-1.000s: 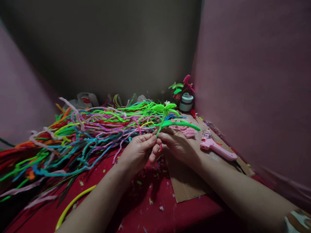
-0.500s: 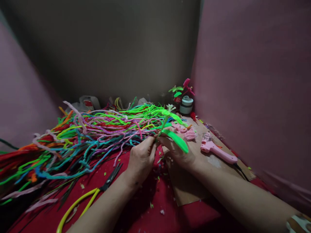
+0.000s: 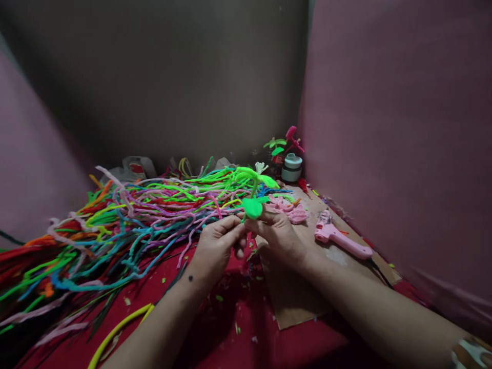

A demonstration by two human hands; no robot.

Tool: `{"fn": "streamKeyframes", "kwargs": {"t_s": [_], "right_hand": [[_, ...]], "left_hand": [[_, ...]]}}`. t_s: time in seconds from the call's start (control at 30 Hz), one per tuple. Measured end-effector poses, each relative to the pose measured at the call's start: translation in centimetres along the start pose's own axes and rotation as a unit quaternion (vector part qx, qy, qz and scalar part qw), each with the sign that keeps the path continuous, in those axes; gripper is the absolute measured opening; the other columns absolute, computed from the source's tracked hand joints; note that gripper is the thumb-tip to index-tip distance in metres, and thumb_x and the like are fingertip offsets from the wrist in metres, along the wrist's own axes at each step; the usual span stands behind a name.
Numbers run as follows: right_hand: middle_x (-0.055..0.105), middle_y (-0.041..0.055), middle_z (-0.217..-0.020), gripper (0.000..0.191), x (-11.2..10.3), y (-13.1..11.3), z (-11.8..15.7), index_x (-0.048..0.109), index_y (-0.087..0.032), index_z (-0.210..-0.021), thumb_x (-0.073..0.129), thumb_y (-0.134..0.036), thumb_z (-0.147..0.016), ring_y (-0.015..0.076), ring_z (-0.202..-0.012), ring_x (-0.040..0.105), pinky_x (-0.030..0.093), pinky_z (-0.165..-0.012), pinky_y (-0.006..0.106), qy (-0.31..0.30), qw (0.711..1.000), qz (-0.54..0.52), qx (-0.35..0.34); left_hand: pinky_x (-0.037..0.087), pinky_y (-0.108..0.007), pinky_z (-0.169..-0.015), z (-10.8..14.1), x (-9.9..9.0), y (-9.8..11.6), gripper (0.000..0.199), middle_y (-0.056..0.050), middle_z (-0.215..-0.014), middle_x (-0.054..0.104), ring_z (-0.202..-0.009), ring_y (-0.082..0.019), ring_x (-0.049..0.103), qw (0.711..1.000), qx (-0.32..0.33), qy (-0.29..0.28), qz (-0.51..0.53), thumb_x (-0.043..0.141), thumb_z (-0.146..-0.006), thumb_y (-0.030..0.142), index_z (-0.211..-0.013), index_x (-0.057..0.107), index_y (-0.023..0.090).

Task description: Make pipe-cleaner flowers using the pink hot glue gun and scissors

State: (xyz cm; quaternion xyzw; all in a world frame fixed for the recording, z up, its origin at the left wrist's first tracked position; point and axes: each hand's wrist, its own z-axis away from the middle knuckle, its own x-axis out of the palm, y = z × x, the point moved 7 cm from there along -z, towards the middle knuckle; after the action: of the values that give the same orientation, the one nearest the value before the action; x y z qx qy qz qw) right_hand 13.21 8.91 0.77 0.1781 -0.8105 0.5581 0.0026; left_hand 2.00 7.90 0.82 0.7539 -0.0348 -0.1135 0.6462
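Since the earlier frame, the green leaf (image 3: 252,208) has swung from over the right hand to in front of the stem (image 3: 254,191); the green flower (image 3: 250,174), with its white centre, is held upright above both hands; the left hand (image 3: 218,242) pinches the stem's lower end between thumb and fingers; the right hand (image 3: 283,237) has its thumb and fingers closed at the leaf's base. Behind and leftward lies a pile of fuzzy coloured stems (image 3: 161,205); rightward, a pink glue gun (image 3: 348,244) rests on cardboard (image 3: 295,302), near pink fuzzy pieces (image 3: 296,213); yellow handles (image 3: 117,328) lie beside the left forearm, on red cloth (image 3: 230,341).
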Motion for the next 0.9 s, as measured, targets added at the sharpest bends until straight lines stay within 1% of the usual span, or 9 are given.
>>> {"fn": "streamKeyframes", "kwargs": {"t_s": [0.1,0.2,0.33,0.47,0.53,0.6,0.7,0.83,0.9], "right_hand": [[0.058,-0.0006,-0.078,0.011,-0.1,0.0,0.0,0.071,-0.022,-0.067,0.072,-0.033,-0.070,0.0142,-0.078,0.052,0.041,-0.077,0.031,-0.003,1.000,-0.021,-0.007],[0.058,-0.0014,-0.078,0.003,-0.2,0.1,-0.1,0.074,-0.025,-0.070,0.073,-0.028,-0.070,0.0130,-0.077,0.053,0.042,-0.079,0.031,-0.008,0.999,-0.047,-0.004],[0.061,-0.0002,-0.084,0.007,-0.1,0.0,-0.2,0.075,-0.028,-0.078,0.070,-0.028,-0.073,0.0150,-0.084,0.054,0.043,-0.082,0.034,-0.038,0.997,-0.058,-0.014],[0.062,-0.0004,-0.085,0.012,0.2,0.1,-0.2,0.075,-0.029,-0.085,0.067,-0.029,-0.077,0.0144,-0.082,0.054,0.043,-0.082,0.033,-0.081,0.996,-0.036,-0.017],[0.062,-0.0002,-0.082,0.013,0.2,0.3,-0.3,0.075,-0.028,-0.087,0.067,-0.030,-0.076,0.0147,-0.082,0.054,0.043,-0.081,0.032,-0.093,0.995,-0.038,-0.003],[0.061,-0.0002,-0.078,0.013,0.2,0.5,-0.3,0.074,-0.026,-0.085,0.069,-0.030,-0.074,0.0150,-0.079,0.053,0.044,-0.077,0.032,-0.094,0.995,-0.043,0.009],[0.058,-0.0010,-0.074,0.010,0.2,0.7,-0.4,0.074,-0.024,-0.080,0.069,-0.028,-0.072,0.0138,-0.073,0.051,0.043,-0.073,0.031,-0.093,0.994,-0.046,0.017],[0.057,-0.0024,-0.072,0.003,0.3,0.7,-0.5,0.071,-0.024,-0.073,0.069,-0.025,-0.072,0.0132,-0.073,0.051,0.041,-0.077,0.033,-0.097,0.993,-0.065,0.010],[0.057,-0.0023,-0.072,0.005,0.2,0.5,-0.6,0.070,-0.023,-0.071,0.068,-0.027,-0.073,0.0133,-0.073,0.052,0.041,-0.080,0.034,-0.092,0.994,-0.052,0.004]], "left_hand": [[0.037,-0.017,-0.045,0.0,0.3,-0.2,0.025,0.004,-0.051,0.054,-0.040,-0.004,0.047,0.998,-0.007,-0.036,0.053,0.058,-0.082,0.028,-0.061,0.056,0.014],[0.035,-0.016,-0.042,0.1,0.8,-0.6,0.023,0.005,-0.051,0.053,-0.038,-0.004,0.047,0.990,-0.031,-0.070,0.120,0.061,-0.081,0.030,-0.065,0.058,0.014],[0.032,-0.016,-0.036,0.3,1.4,-1.0,0.022,0.005,-0.047,0.053,-0.033,-0.004,0.044,0.973,-0.077,-0.092,0.196,0.066,-0.076,0.031,-0.066,0.058,0.014],[0.029,-0.016,-0.034,0.5,1.7,-1.0,0.024,0.005,-0.042,0.050,-0.031,-0.004,0.039,0.960,-0.101,-0.109,0.236,0.069,-0.074,0.032,-0.065,0.056,0.014],[0.027,-0.016,-0.034,0.5,1.7,-1.0,0.023,0.006,-0.040,0.048,-0.030,-0.004,0.036,0.958,-0.104,-0.117,0.241,0.070,-0.073,0.033,-0.068,0.058,0.014],[0.024,-0.016,-0.034,0.5,1.7,-1.1,0.022,0.006,-0.038,0.047,-0.030,-0.003,0.034,0.958,-0.104,-0.124,0.238,0.070,-0.072,0.033,-0.072,0.059,0.014],[0.021,-0.017,-0.035,0.4,1.6,-1.3,0.023,0.006,-0.037,0.045,-0.030,-0.003,0.032,0.959,-0.106,-0.130,0.227,0.070,-0.072,0.033,-0.070,0.058,0.013],[0.018,-0.018,-0.036,0.3,1.5,-1.4,0.025,0.005,-0.038,0.045,-0.031,-0.002,0.030,0.963,-0.108,-0.138,0.203,0.067,-0.074,0.033,-0.064,0.056,0.013],[0.018,-0.019,-0.036,0.2,1.4,-1.2,0.024,0.005,-0.041,0.046,-0.032,-0.003,0.030,0.970,-0.097,-0.138,0.177,0.065,-0.075,0.033,-0.066,0.057,0.013]]}}
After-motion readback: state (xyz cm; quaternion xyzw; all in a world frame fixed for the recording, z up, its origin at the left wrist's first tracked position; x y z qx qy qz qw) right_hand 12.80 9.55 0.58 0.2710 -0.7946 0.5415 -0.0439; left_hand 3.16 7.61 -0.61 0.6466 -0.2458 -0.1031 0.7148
